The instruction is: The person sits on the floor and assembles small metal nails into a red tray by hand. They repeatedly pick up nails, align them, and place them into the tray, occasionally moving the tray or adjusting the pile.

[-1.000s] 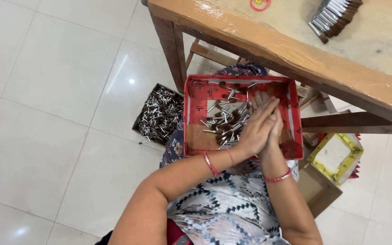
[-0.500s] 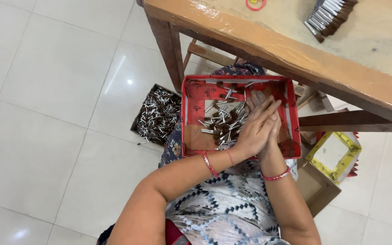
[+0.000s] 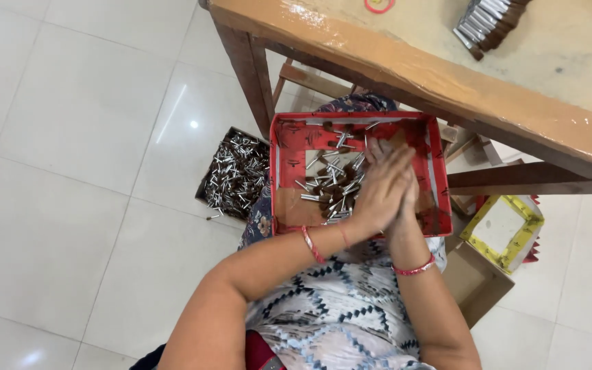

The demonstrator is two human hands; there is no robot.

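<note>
The left hand point(image 3: 377, 192) and right hand point(image 3: 402, 200) stay pressed flat together, palm to palm, over the shallow red cardboard tray point(image 3: 284, 175) on the lap, as they were a second ago; whether anything lies between the palms cannot be told. Small silver metal tubes point(image 3: 330, 183) lie loose in that tray, more fill the dark box point(image 3: 234, 177) on the pale tiled floor point(image 3: 70, 137), and beyond stands the wooden table point(image 3: 405, 65).

right hand point(image 3: 405, 199) mostly hidden, bundle point(image 3: 488, 24) cut off
</note>
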